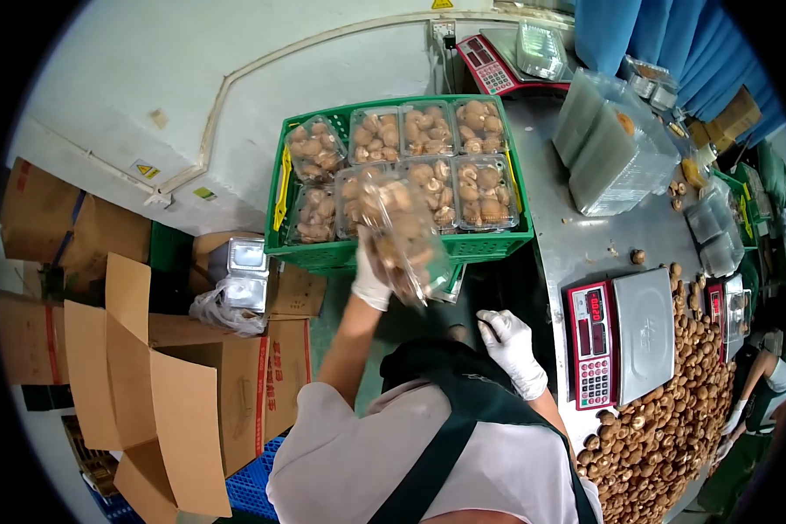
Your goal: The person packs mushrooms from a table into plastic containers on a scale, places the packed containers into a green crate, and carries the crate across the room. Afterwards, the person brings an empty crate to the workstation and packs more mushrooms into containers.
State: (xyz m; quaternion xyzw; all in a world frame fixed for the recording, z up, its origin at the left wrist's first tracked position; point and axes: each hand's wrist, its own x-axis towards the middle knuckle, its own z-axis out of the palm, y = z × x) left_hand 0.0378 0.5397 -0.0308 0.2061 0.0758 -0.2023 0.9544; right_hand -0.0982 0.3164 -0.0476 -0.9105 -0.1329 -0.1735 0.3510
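My left hand [371,279], in a white glove, is closed on a clear plastic box of mushrooms [406,231]. The box is tilted and blurred, held over the near side of a green crate [323,256]. Inside the crate stand two rows of similar mushroom boxes [485,194], some partly hidden by the held one. My right hand [513,354], also gloved, hangs before my body between the crate and the steel table, its fingers loosely bent and slightly apart. Nothing shows in it.
On the right, the steel table [541,188] carries a scale [644,332], a heap of loose mushrooms [664,445] and stacked clear boxes [616,144]. Another scale [498,65] stands behind the crate. Open cardboard cartons [183,419] lie left. A co-worker's arm [751,384] shows far right.
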